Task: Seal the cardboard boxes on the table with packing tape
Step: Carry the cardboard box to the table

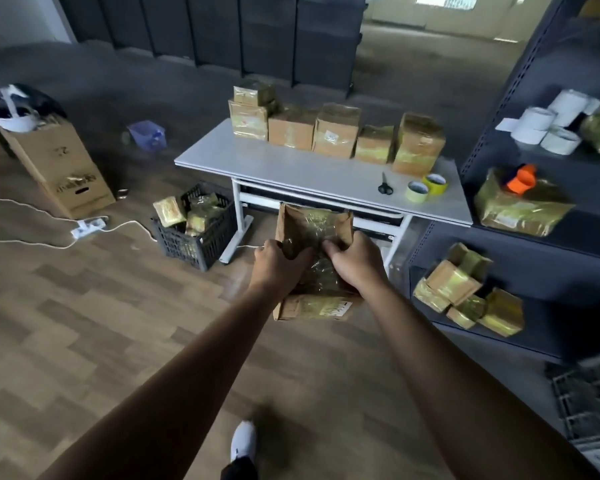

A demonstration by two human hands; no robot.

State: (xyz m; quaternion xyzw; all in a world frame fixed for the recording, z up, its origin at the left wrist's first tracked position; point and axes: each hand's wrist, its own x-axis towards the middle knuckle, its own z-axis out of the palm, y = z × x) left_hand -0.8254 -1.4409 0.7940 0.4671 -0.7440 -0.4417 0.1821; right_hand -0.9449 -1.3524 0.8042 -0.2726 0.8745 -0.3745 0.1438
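While aloft, box (314, 223) between left hand (278, 263) and right hand (355, 263), fingers (330, 252) clamped on it.

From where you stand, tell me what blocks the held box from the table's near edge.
Nothing visible does. The cardboard box, gripped by the left hand and right hand, faces bare tabletop; the scissors and tape rolls lie to the right, taped boxes along the far edge.

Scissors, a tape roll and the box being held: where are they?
scissors (384, 182), head view, at the pivot.
tape roll (415, 197), head view, nearer roll's side wall.
box (314, 221), head view, taped upper part.
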